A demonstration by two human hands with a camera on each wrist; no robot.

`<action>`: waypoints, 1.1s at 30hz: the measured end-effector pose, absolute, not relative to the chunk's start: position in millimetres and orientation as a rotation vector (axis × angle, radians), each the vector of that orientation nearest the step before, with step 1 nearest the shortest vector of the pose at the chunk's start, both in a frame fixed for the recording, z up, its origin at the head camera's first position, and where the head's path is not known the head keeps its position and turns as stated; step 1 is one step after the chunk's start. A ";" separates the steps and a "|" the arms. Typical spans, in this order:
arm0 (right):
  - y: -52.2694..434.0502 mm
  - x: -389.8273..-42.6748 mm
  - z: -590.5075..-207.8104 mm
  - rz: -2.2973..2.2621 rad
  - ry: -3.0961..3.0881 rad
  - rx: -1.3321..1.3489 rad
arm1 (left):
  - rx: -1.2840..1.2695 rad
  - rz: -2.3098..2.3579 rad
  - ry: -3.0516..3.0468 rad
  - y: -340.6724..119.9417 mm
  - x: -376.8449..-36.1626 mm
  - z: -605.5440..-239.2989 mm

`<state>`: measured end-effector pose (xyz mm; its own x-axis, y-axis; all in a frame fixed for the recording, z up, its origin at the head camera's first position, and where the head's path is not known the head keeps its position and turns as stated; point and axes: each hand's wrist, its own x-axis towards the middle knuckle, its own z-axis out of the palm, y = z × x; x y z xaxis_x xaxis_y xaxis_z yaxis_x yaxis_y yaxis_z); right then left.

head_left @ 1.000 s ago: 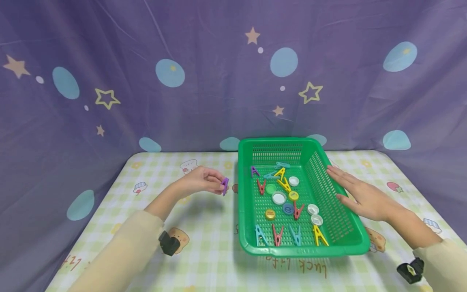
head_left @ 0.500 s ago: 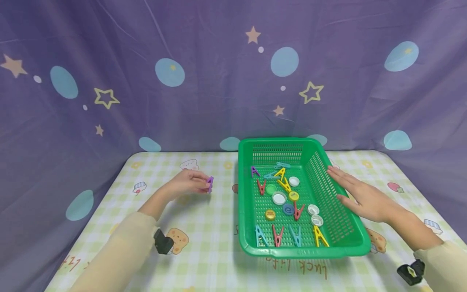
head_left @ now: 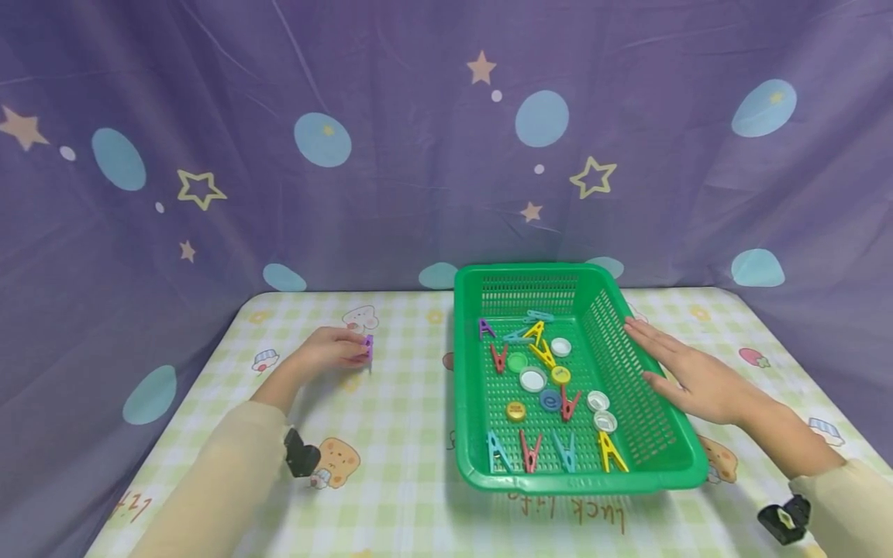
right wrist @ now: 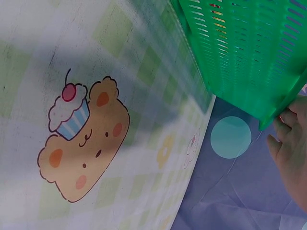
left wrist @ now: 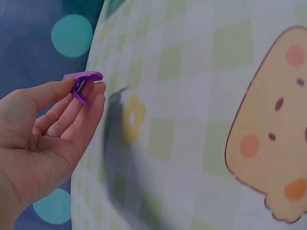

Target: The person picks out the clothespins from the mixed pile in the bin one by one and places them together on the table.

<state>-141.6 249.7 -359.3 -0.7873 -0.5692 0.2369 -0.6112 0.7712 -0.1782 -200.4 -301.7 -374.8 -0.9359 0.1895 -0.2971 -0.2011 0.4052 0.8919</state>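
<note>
"What do the hands hold?"

"The left hand [head_left: 319, 358] pinches a purple spring clothespin [head_left: 369, 346] between thumb and fingers [left wrist: 88, 117], above the checked cloth of the worktop [head_left: 398, 434]. The right hand [head_left: 705, 384] has straight fingers [head_left: 656, 339] that rest on the rim of a green plastic basket [head_left: 462, 372], gripping nothing."

"Where is the basket?"

"Well to the right of the left fingers, and just left of the right ones. Inside lie red, yellow, blue and purple clothespins, mixed with bottle caps."

"Any writing?"

"Yes. Nearer the person than the right fingers, and to their left, brown lettering [head_left: 604, 509] on the cloth appears upside down: 'Luck', then 'Lif', its end unclear by the basket. A second fragment [head_left: 132, 505], nearer the person than the left fingers and left of them, seems to say 'Lif' too."

"And the caps?"

"Left of the right fingers, a gold cap [head_left: 515, 411] and a yellow cap [head_left: 560, 376] carry print too small to read. The blue cap [head_left: 550, 400] bears a curled mark. I can't make out a brand."
</note>
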 end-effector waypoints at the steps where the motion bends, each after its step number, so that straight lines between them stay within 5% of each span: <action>1: 249.7 -141.7 -359.4 0.367 -2.796 0.939 | -0.026 1.530 2.334 -303.5 -200.4 -374.7; 33: 248.6 -140.0 -357.3 0.400 -2.820 0.939 | -0.195 1.073 2.777 -311.5 -208.0 -383.3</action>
